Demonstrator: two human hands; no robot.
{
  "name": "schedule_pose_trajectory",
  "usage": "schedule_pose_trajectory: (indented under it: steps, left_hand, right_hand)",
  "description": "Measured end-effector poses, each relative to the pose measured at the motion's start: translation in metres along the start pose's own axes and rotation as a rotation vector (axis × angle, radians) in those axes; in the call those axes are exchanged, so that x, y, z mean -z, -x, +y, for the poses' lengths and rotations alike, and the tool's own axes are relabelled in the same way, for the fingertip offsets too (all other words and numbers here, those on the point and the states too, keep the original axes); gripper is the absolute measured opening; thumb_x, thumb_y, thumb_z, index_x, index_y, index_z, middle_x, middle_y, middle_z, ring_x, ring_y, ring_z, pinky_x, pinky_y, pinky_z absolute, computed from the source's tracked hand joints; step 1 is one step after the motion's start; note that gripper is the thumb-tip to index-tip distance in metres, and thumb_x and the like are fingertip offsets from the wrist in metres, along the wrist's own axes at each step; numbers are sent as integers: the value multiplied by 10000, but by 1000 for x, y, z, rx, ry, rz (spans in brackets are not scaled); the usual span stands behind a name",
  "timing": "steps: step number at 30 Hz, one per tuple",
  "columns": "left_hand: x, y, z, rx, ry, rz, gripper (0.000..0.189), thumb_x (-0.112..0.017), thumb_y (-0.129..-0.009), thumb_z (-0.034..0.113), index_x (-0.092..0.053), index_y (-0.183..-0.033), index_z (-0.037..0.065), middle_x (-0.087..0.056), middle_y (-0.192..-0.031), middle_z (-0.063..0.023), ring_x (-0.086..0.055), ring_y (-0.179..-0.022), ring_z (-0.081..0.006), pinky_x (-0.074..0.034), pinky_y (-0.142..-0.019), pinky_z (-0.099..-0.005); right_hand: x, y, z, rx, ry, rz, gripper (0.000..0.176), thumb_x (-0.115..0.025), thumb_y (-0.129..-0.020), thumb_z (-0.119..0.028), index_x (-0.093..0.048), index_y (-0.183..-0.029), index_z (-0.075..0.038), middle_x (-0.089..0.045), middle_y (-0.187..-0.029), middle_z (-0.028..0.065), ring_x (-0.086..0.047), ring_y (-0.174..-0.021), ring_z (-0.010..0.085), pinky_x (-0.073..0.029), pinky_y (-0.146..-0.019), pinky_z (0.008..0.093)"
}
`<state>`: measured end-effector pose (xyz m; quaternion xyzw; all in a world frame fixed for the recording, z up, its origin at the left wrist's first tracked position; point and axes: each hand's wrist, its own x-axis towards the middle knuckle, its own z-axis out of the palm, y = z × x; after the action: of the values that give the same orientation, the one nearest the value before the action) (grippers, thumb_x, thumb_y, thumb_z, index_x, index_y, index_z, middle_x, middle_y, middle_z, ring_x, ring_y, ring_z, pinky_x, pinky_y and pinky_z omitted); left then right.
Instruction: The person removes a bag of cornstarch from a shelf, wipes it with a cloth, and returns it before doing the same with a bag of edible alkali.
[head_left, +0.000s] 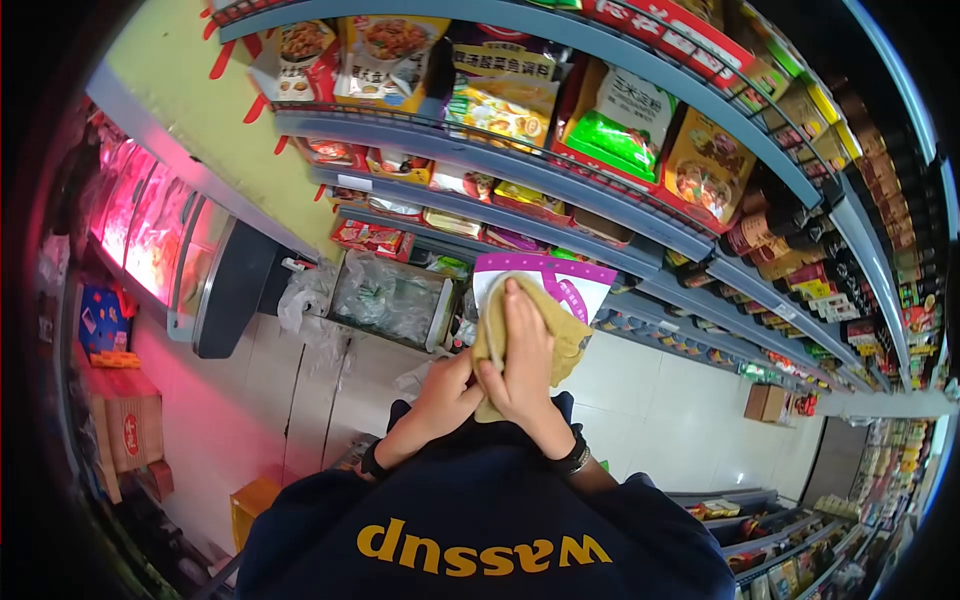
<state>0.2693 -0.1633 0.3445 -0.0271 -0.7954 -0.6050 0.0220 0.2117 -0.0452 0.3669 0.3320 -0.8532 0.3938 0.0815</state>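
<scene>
A yellow-brown cloth (568,345) lies over a white and purple packet or card (585,278) in front of my body. My right hand (525,355) presses flat on the cloth with its fingers stretched out and together. My left hand (445,395) is beside it at the lower left, its fingers closed at the edge of the cloth and packet. What the left fingers hold underneath is partly hidden. Each wrist has a dark band.
Shelves (600,190) of packaged food stretch across the top and right. A bin of clear plastic bags (390,300) stands below them at the left. Cardboard boxes (125,425) are at the far left, and a pink-lit display case (150,225) is above them.
</scene>
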Motion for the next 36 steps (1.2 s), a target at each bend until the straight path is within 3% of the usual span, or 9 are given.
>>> schedule_pose_trajectory:
  steps: [3,9,15,17,18,21,23,32,36]
  left_hand:
    - [-10,-2,11,99,-32,-50,344,-521,-743,86,-458,-1070,-3,-570,-845,-187,-577,-733,-314,-443,-611,-348]
    - [-32,-7,3,-66,-143,-76,362,-562,-760,121,-465,-1088,4,-574,-882,-181,-585,-707,-299,-447,-586,-337]
    - [-49,-7,14,-45,-143,-135,355,-566,-760,121,-484,-1087,13,-575,-917,-175,-587,-749,-287,-446,-628,-321]
    - [-64,-10,14,-80,50,-100,363,-566,-760,125,-487,-1100,28,-582,-909,-168,-589,-768,-277,-445,-646,-310]
    - [-65,-12,17,-53,28,-147,373,-564,-763,129,-479,-1114,36,-586,-903,-168,-589,-787,-271,-444,-656,-305]
    - [-72,-12,13,-142,-13,-133,394,-568,-765,144,-463,-1128,33,-583,-900,-186,-595,-764,-272,-444,-640,-301]
    - [-77,-10,12,-92,-14,-123,405,-572,-765,152,-456,-1133,31,-583,-886,-192,-597,-743,-272,-444,-626,-299]
    - [-91,-13,8,53,50,-89,426,-578,-772,176,-437,-1142,17,-587,-821,-191,-596,-644,-192,-430,-568,-267]
    - [-95,-13,9,30,220,-60,441,-583,-766,134,-417,-1153,5,-593,-893,-149,-581,-770,-144,-429,-669,-248]
  right_hand:
    - [6,4,18,-80,-85,141,574,-450,-751,-293,-345,-1228,8,-263,-1313,189,-268,-1176,376,-202,-939,444]
    - [15,23,50,-161,82,321,539,-237,-860,-380,-364,-1221,-2,-305,-1290,185,-275,-1178,362,-162,-964,443]
    - [24,45,93,-405,70,439,407,-382,-849,-175,-361,-1213,5,-384,-1219,184,-371,-1112,300,-259,-939,373]
    - [22,51,99,-702,-742,403,428,-439,-865,-214,-350,-1212,20,-449,-1152,151,-431,-1061,224,-331,-888,319]
    - [21,48,97,-784,-955,510,358,-491,-857,-228,-449,-1112,19,-550,-959,88,-526,-855,113,-416,-714,225]
    - [38,58,115,-867,-1125,405,221,-511,-849,-200,-535,-955,-8,-570,-783,26,-523,-652,46,-399,-556,162]
    - [38,63,126,-843,-1115,470,185,-489,-861,-205,-559,-844,-34,-548,-664,-21,-477,-522,20,-358,-458,149]
    - [55,62,123,-763,-1292,715,265,-426,-883,-247,-523,-970,-17,-588,-834,56,-587,-682,130,-489,-585,230]
    - [60,61,124,-672,-1169,900,272,-429,-882,-262,-524,-957,-18,-578,-809,36,-565,-653,96,-465,-554,211]
